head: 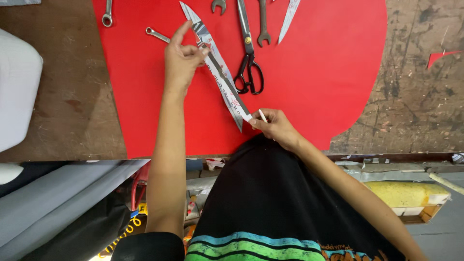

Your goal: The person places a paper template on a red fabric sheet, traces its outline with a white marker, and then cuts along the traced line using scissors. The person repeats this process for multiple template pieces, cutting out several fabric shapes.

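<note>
A long, narrow, pointed grey template strip (220, 72) lies diagonally on a large red sheet (314, 72) spread over a worn wooden table (411, 96). My left hand (181, 60) presses the strip's upper part down with its fingertips. My right hand (275, 126) sits at the strip's lower end, pinching a small white marking stick (262, 115) against the red sheet. Black-handled scissors (247, 53) lie just right of the strip.
Several spanners (263, 24) rest on the sheet's far side, one ring spanner (107, 14) at the left. A second pointed strip (288, 17) lies at the top. A white object (17, 87) stands at left. Grey fabric rolls (63, 203) and clutter lie below the table edge.
</note>
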Demonstrator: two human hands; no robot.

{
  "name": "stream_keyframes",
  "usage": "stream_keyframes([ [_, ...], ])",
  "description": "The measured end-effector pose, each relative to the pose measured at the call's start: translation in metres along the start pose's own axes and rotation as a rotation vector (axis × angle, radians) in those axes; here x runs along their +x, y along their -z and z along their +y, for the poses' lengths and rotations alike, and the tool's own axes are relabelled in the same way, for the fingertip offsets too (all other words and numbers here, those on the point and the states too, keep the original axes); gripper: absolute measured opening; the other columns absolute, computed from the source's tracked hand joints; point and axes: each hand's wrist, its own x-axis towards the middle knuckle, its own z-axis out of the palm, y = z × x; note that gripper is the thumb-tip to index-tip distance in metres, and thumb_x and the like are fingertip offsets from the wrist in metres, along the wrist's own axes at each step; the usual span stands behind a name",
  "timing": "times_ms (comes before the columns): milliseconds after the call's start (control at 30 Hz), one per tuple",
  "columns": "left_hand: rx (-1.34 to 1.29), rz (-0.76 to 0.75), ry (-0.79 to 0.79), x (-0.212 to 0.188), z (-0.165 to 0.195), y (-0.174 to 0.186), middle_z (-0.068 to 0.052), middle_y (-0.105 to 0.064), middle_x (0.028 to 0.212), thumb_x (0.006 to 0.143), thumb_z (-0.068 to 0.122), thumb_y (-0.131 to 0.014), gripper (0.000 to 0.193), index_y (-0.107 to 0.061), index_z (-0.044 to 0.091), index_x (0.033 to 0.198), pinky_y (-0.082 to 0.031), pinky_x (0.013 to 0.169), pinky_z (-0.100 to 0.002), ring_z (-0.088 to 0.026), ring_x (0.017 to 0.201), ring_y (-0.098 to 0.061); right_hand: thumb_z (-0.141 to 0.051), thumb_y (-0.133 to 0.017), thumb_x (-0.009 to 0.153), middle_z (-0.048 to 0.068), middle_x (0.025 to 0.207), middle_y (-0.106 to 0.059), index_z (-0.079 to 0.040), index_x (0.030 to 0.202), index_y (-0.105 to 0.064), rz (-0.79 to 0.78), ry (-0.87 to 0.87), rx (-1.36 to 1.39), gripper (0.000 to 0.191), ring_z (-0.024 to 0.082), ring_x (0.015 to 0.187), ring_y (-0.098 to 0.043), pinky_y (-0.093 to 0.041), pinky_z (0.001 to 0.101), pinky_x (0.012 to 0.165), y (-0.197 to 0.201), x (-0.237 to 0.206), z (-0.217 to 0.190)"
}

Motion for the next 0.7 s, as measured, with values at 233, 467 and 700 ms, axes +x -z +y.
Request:
stream_keyframes([
  [233, 0.055, 0.016, -0.062, 0.016, -0.018, 0.014, -0.004, -0.073, 0.081, 0.092, -0.004, -0.077, 0.070, -0.046, 0.003, 0.155, -0.061, 0.075, -0.026, -0.009, 0.078, -0.073, -0.028, -0.074, 0.091, -0.003, 0.071, -0.060, -0.004, 0.098, -0.071, -0.019, -0.033, 0.017, 0.025, 0.004, 0.049, -0.040, -0.030, 0.0237, 0.042, -0.005, 0.008, 0.009],
  [467, 0.340, 0.062, -0.232, 0.052, -0.028, 0.011, -0.008, -0.076, 0.105, 0.092, 0.000, -0.079, 0.063, -0.051, 0.002, 0.148, -0.059, 0.067, -0.026, -0.010, 0.078, -0.073, -0.017, -0.071, 0.094, 0.000, 0.080, -0.069, -0.002, 0.091, -0.072, -0.082, 0.161, -0.136, 0.016, 0.006, 0.072, -0.061, -0.051, 0.0255, 0.068, -0.009, 0.027, 0.034],
  [700, 0.432, 0.433, -0.470, 0.036, -0.041, 0.040, -0.016, -0.065, 0.133, 0.101, -0.003, -0.067, 0.038, -0.063, 0.004, 0.139, -0.062, 0.095, -0.035, -0.023, 0.113, -0.071, -0.014, -0.063, 0.103, 0.006, 0.075, -0.062, -0.003, 0.089, -0.066, 0.408, 0.350, -0.438, 0.018, 0.013, 0.072, -0.057, -0.049, 0.0334, 0.067, 0.044, 0.051, 0.002],
])
